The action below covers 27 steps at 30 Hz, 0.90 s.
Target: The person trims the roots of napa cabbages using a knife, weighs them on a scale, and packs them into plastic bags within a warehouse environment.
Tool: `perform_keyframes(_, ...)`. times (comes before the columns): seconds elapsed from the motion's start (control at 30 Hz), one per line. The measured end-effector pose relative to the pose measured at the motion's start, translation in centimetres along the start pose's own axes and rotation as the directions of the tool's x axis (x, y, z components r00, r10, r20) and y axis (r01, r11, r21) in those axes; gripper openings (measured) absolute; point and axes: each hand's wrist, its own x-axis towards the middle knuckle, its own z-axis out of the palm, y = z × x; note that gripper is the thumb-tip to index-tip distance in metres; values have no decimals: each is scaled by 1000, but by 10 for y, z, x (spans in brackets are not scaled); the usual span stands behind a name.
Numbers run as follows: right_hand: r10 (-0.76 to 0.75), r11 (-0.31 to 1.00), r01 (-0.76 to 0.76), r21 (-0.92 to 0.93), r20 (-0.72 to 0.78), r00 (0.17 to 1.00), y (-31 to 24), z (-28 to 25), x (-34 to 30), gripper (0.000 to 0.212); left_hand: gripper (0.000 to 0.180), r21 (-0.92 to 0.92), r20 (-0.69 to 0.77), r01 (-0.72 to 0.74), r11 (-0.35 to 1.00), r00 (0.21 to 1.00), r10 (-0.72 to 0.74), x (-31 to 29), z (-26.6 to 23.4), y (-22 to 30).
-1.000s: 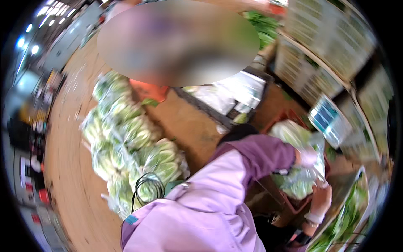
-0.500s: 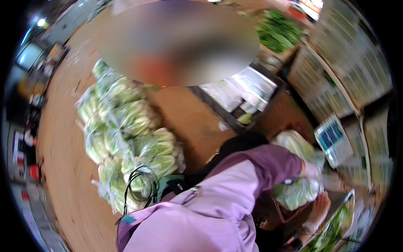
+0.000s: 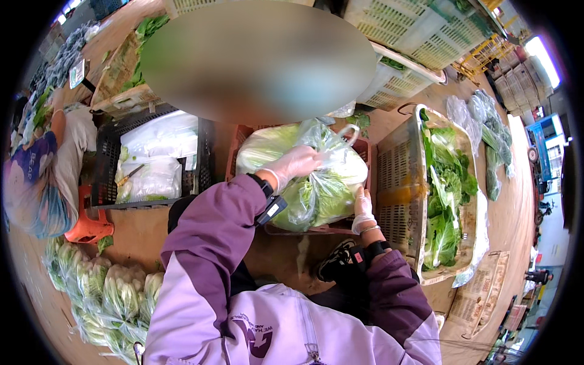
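In front of me a clear plastic bag (image 3: 300, 198) full of pale green leafy cabbages sits in a red-brown crate (image 3: 365, 149). My left hand (image 3: 297, 165), in a thin clear glove, is closed on the gathered plastic at the bag's top; its fingertips are partly lost in the folds. My right hand (image 3: 364, 211), gloved too, lies against the bag's right side with fingers stretched upward. A loose twist of plastic stands up beyond my left hand.
To the left, a black crate (image 3: 204, 159) holds flat plastic bags and a knife (image 3: 129, 175). Beside it are an orange stool (image 3: 88, 220) and a seated person (image 3: 36, 176). Bagged cabbages (image 3: 121, 292) lie lower left. At right stands a crate of loose leaves (image 3: 447, 194).
The view has swung right, bringing the crate and bag from the right side to the centre. Both hands are still at the bag; the right one now lies against its side.
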Motion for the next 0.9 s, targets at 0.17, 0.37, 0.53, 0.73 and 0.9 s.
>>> perform_keyframes(0.17,81,996,-82,25,26,996,-31,11,-28,61,37,-180,-202,244,953,939,-278,-17,15,5)
perform_keyframes(0.37,255,877,-278,393,111,961,-26,6,-28,59,32,-852,-144,122,509,880,-452,-11,17,18)
perform_keyframes(0.53,388,760,-462,456,252,887,-18,-9,-21,71,34,-693,-328,-2,721,892,-313,12,10,37)
perform_keyframes(0.73,265,695,-473,542,418,869,-62,-33,-41,59,14,-439,-587,-285,852,809,-32,-62,-71,111)
perform_keyframes(0.9,254,712,-440,547,383,888,-50,-55,-78,51,21,-611,-678,-477,632,728,-106,-138,-90,150)
